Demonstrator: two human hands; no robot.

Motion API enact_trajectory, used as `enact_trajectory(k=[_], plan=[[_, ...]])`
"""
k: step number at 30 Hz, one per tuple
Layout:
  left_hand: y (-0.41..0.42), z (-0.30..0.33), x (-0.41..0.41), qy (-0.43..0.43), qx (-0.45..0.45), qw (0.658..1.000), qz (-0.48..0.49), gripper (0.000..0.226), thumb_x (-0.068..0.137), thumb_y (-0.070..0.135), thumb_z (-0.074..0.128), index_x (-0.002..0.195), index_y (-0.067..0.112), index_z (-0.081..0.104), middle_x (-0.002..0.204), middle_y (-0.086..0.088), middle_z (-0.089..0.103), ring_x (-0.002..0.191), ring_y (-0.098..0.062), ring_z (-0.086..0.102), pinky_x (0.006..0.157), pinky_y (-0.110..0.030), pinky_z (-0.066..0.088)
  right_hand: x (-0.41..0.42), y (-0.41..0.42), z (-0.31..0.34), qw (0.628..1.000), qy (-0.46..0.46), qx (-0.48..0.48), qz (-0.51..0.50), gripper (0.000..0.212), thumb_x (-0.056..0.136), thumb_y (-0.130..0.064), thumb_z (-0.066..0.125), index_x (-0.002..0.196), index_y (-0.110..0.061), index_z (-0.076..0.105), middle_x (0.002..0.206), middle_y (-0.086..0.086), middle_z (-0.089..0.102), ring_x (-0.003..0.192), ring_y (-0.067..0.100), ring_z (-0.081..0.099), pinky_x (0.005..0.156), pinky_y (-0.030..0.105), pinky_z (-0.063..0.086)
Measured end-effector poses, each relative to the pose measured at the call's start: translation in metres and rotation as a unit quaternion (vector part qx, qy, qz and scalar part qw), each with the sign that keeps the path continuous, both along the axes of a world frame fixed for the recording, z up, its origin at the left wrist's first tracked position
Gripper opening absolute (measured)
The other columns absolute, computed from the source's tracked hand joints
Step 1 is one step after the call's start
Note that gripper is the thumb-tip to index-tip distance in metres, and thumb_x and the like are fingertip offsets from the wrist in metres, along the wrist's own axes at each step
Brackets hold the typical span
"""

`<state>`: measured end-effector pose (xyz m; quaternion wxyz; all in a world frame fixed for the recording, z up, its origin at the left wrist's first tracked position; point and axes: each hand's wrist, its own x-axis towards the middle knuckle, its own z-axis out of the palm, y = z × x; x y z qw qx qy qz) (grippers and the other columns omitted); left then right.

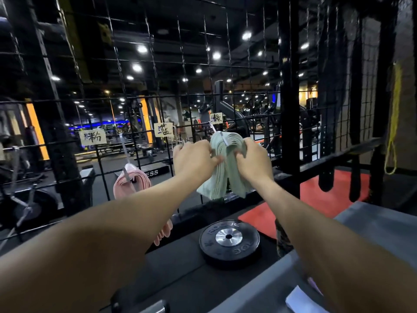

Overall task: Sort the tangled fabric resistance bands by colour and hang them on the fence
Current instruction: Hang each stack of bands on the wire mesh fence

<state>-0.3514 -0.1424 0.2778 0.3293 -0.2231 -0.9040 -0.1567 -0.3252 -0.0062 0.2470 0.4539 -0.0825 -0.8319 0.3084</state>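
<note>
Both hands pinch the green bands point(222, 168), the left hand point(194, 159) on the near-left side, the right hand point(250, 158) on the right. The bunch is draped over a hook point(220, 137) on the wire fence point(144, 96), its long axis vertical, both ends pointing down. Pink bands point(132, 184) hang from the fence to the left.

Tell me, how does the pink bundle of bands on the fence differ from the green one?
The pink bundle hangs untouched, lower and to the left; the green bundle hangs higher and to the right, gripped by both the left hand and the right hand. The pink bundle is partly hidden behind the left forearm, while the green bundle shows nearly whole. Both are many fabric bands draped over a silver hook on the wire fence, each near a paper label.
</note>
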Motion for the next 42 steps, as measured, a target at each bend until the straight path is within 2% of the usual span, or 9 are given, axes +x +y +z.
enact_trajectory(k=[3,6,11,13,18,22,25,34,42], plan=[[0.003,0.003,0.003,0.059,-0.084,0.994,0.028,0.039,0.092,0.054,0.045,0.092,0.021,0.065,0.098,-0.001,0.066,0.111,-0.022,0.052,0.108,-0.041,0.024,0.000,0.003,0.000,0.999,-0.035,0.036,-0.021,0.007,0.091,-0.014,0.049,0.088,-0.015,0.043,0.084,0.002,0.049,0.076,0.024,0.048,0.064,0.030,0.033],[0.010,0.001,0.003,0.027,-0.126,0.991,0.029,0.039,0.093,0.051,0.044,0.093,0.016,0.060,0.095,-0.002,0.066,0.103,-0.022,0.056,0.106,-0.040,0.028,-0.008,-0.001,-0.006,0.996,-0.087,0.016,-0.001,0.009,0.092,-0.016,0.050,0.093,-0.011,0.043,0.085,0.009,0.055,0.076,0.026,0.052,0.064,0.030,0.034],[0.014,-0.007,-0.001,0.022,-0.086,0.996,-0.022,0.009,0.090,0.010,0.047,0.099,0.011,0.048,0.089,-0.007,0.066,0.085,-0.029,0.061,0.073,-0.033,0.037,-0.009,0.003,-0.010,0.997,-0.058,-0.010,0.046,0.014,0.091,-0.018,0.055,0.099,-0.009,0.049,0.088,0.006,0.063,0.077,0.024,0.059,0.063,0.031,0.042],[0.013,-0.006,-0.006,0.026,-0.084,0.996,-0.029,0.009,0.090,0.013,0.048,0.099,0.012,0.049,0.088,-0.006,0.067,0.083,-0.029,0.061,0.071,-0.035,0.042,-0.008,0.006,-0.012,0.997,-0.048,-0.024,0.048,0.014,0.092,-0.020,0.055,0.101,-0.010,0.051,0.091,0.004,0.063,0.077,0.021,0.058,0.063,0.031,0.043],[0.010,-0.015,-0.014,0.011,-0.087,0.995,-0.041,0.025,0.087,0.019,0.054,0.110,0.016,0.045,0.101,0.002,0.068,0.097,-0.022,0.062,0.091,-0.036,0.035,-0.011,0.004,-0.018,0.990,-0.083,-0.073,0.083,0.024,0.094,-0.016,0.053,0.116,-0.007,0.051,0.107,0.009,0.065,0.095,0.025,0.059,0.072,0.027,0.039],[0.005,-0.015,-0.010,0.035,-0.061,0.997,-0.039,0.021,0.085,0.010,0.050,0.105,0.016,0.047,0.102,-0.001,0.064,0.100,-0.023,0.056,0.089,-0.034,0.035,-0.007,0.004,-0.018,0.990,-0.096,-0.069,0.081,0.027,0.094,-0.013,0.052,0.121,-0.011,0.050,0.101,0.005,0.063,0.088,0.019,0.057,0.073,0.025,0.040],[0.003,-0.015,0.000,0.029,-0.068,0.997,-0.036,0.024,0.085,0.009,0.050,0.109,0.013,0.046,0.110,-0.005,0.059,0.106,-0.025,0.051,0.085,-0.035,0.037,0.003,0.003,-0.017,0.988,-0.107,-0.086,0.074,0.030,0.094,-0.011,0.050,0.124,-0.014,0.048,0.099,0.002,0.059,0.089,0.020,0.057,0.078,0.032,0.049],[-0.003,-0.010,0.029,0.059,-0.096,0.993,-0.041,0.042,0.087,0.017,0.053,0.127,0.016,0.041,0.126,-0.003,0.046,0.122,-0.023,0.042,0.106,-0.038,0.028,0.055,-0.011,-0.008,0.991,-0.115,-0.063,0.028,0.036,0.092,-0.010,0.054,0.128,-0.012,0.049,0.099,0.002,0.059,0.093,0.020,0.060,0.086,0.035,0.050],[-0.009,-0.032,0.094,-0.039,-0.084,0.984,-0.152,0.034,0.088,0.019,0.052,0.122,0.017,0.046,0.126,-0.006,0.048,0.115,-0.029,0.049,0.084,-0.036,0.037,0.132,-0.022,-0.022,0.982,-0.177,-0.024,-0.052,0.038,0.091,-0.016,0.058,0.128,-0.008,0.052,0.118,0.010,0.061,0.112,0.026,0.056,0.092,0.031,0.042]])
